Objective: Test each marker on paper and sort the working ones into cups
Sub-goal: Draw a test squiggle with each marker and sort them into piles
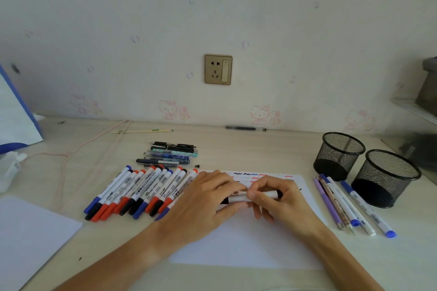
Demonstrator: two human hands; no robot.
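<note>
The marker (254,197) lies crosswise between both hands, held just above the paper (246,243) near its upper half. It has a white barrel with black at both visible ends. The right hand (281,198) has its fingers curled round the barrel's right part, thumb and forefinger pinching close to the middle. The left hand (208,198) grips the left part, fingers bent over the top and thumb underneath, so the two sets of fingertips nearly meet at the barrel's centre. Whether the cap is on or coming off, I cannot tell; the fingers cover the joint.

Under the hands, the paper carries short wavy test strokes in black, blue and red along its far edge. Left of the left hand, a row of markers (139,192) lies side by side on the desk (236,146), with red, blue and black caps, the nearest ones partly hidden by the wrist. Behind that row sits a small heap of pens (171,152).

To the right of the paper, a few pens and markers (350,203) lie in a loose fan, just beside two black mesh cups (339,155) that stand touching or nearly so, both upright. One more pen (244,128) rests along the wall at the back. A second sheet (30,231) lies at the desk's near left corner, and a socket (218,69) is set in the wall above.
</note>
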